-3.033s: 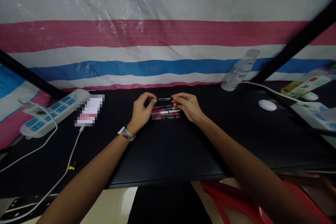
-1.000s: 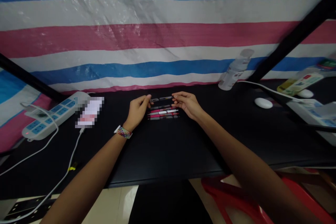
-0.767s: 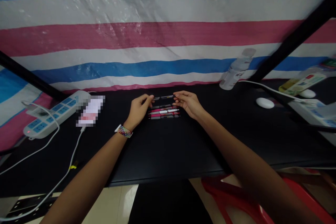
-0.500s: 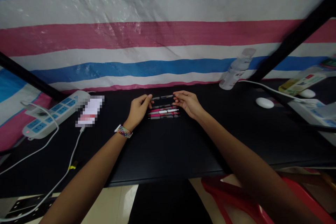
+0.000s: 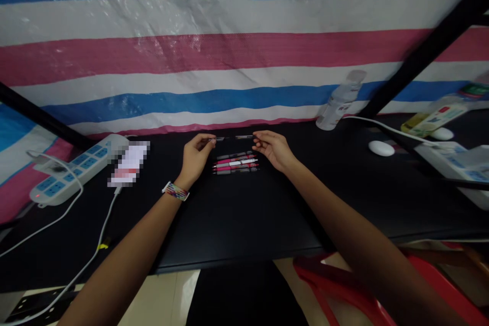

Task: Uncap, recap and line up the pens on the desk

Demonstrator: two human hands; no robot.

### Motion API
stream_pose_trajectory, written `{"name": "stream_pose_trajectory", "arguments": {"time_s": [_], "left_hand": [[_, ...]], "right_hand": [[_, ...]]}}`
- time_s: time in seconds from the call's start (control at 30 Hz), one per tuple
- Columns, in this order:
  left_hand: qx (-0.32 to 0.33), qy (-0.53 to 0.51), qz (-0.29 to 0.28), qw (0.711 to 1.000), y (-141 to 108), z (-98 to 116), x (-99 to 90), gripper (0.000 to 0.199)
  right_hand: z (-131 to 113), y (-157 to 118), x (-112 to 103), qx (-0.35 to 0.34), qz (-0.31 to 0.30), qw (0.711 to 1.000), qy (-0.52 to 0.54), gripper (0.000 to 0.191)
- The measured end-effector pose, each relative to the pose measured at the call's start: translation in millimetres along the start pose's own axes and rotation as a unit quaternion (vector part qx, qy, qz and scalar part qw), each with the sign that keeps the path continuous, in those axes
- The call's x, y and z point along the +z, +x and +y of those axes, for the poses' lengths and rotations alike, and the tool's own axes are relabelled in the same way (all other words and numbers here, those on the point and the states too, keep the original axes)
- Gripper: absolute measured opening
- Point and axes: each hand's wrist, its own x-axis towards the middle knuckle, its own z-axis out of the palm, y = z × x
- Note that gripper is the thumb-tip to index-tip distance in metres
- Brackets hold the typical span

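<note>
The left hand [image 5: 194, 157] and right hand [image 5: 275, 151] each pinch one end of a dark pen [image 5: 241, 137], its middle exposed between them

From my remote view, a pen [image 5: 243, 137] spans left hand [image 5: 196, 155] and right hand [image 5: 274, 151], barring the gap between them. Just nearer than this grip, a row of pens [image 5: 237, 163] blocks a low pass; beyond it, a striped sheet [image 5: 229, 99] walls me off. Bare black desk [image 5: 248, 219] opens nearer still. Rightward stand a bottle [image 5: 339, 103] and white oval object [image 5: 381, 148]; leftward, a phone [image 5: 129, 163] and power strip [image 5: 82, 165].
</note>
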Motion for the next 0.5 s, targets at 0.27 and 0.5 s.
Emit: {"name": "stream_pose_trajectory", "arguments": {"time_s": [0.27,0.5], "left_hand": [[0.0,-0.008,0.014,1.0,2.1,-4.1,-2.5,0.019],[-0.005,-0.02,0.024,1.0,2.0,-4.4,-1.5,0.018]], "right_hand": [[-2.5,2.9,-4.1,-0.001,0.032,0.999,0.011,0.006],[-2.7,4.4,-4.9,-0.003,0.054,0.998,0.007,0.006]]}}
